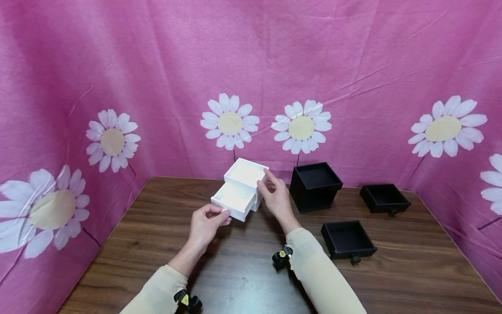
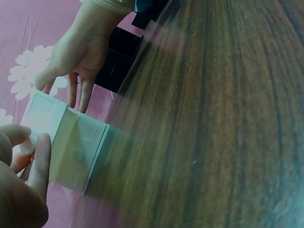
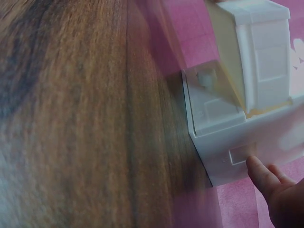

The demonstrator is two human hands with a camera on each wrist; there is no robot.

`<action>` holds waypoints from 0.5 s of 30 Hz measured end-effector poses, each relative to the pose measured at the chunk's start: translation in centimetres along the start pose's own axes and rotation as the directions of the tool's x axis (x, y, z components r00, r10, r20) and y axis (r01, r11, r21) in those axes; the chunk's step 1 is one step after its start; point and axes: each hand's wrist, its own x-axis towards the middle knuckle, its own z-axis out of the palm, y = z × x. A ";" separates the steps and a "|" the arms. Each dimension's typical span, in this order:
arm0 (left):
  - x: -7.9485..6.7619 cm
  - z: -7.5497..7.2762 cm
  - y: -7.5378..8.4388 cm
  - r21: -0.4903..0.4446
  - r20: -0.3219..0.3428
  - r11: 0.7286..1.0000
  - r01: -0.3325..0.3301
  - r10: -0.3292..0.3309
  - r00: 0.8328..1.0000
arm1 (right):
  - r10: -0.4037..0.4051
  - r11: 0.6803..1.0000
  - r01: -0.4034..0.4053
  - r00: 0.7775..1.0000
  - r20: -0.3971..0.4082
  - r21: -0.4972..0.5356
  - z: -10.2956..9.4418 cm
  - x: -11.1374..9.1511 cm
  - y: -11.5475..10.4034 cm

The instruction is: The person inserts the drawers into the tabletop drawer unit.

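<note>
A small white drawer cabinet stands on the table, its open-topped upper drawer pulled out toward me. In the left wrist view the lower drawer front, with a round knob, sits flush below. My left hand pinches the upper drawer's front knob between thumb and fingers; the knob is mostly covered. Against the cabinet's right side rests my right hand, its fingers spread and fairly straight. Seen from the right wrist, a fingertip touches the side wall beside a small rectangular recess.
To the right stands a black cabinet with an open front. Two loose black drawers lie farther right on the wooden table. A pink flowered cloth hangs behind and at both sides.
</note>
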 end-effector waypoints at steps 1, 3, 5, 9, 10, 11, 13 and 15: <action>0.0 0.1 -0.1 -0.004 -0.001 1.000 -0.001 0.001 1.000 | 0.001 1.000 -0.001 1.000 0.001 0.001 0.0 0.0 0.0; 0.1 0.2 -0.2 -0.010 -0.001 1.000 -0.004 0.004 1.000 | 0.000 1.000 0.000 1.000 0.001 -0.004 0.0 0.0 0.0; 0.2 0.2 -0.4 -0.013 -0.002 1.000 -0.008 0.008 1.000 | -0.001 1.000 0.001 1.000 0.003 -0.008 0.0 0.0 0.0; 0.3 0.3 -0.5 -0.012 -0.004 1.000 -0.010 0.010 1.000 | 0.003 1.000 -0.003 1.000 0.000 -0.006 0.1 0.0 0.1; 0.4 0.3 -0.5 -0.012 -0.004 1.000 -0.011 0.011 1.000 | 0.004 1.000 -0.004 1.000 -0.001 -0.004 0.1 0.0 0.1; 0.4 0.3 -0.5 -0.013 -0.004 1.000 -0.012 0.012 1.000 | 0.004 1.000 -0.004 1.000 -0.002 -0.003 0.1 0.0 0.1; 0.4 0.3 -0.5 -0.015 -0.003 1.000 -0.013 0.013 1.000 | 0.006 1.000 -0.006 1.000 -0.005 0.001 0.1 0.0 0.1; 0.4 0.3 -0.5 -0.018 -0.004 1.000 -0.016 0.016 1.000 | 0.005 1.000 -0.005 1.000 -0.007 0.003 0.1 0.0 0.1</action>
